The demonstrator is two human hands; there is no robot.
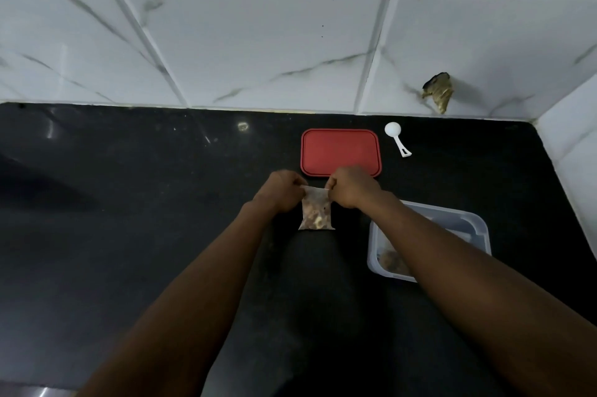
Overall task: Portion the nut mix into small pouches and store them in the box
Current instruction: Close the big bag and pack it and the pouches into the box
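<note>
Where the black speckled stone desk point(145, 202) meets it at the far edge, a white wall of marble-veined tiles point(258, 41) fills the upper part of the view and turns a corner at the far right. Two bare forearms reach in from the near edge toward the middle of the desk.

A clear rectangular plastic box point(478, 225) sits on the desk at the right, near side, partly hidden by the right forearm that crosses above it. Some brown nut mix point(391, 259) shows in its near left corner. A red rectangular lid with rounded corners point(340, 151) lies flat farther back, just beyond the hands and well apart from the box.

The left hand point(280, 189) and the right hand point(350, 186) are side by side between the lid and the person. Each has its fingers curled in, pinching one top corner of a small clear plastic pouch point(317, 214). The pouch hangs between the hands, its top edge stretched flat from one pinch to the other, its lower part filled with brown and pale nut pieces. Whether its bottom edge touches the desk cannot be told.

A small white plastic scoop point(396, 138) lies on the desk just right of the lid, bowl toward the wall. A brownish ragged scrap point(438, 91) clings to the wall above it.
</note>
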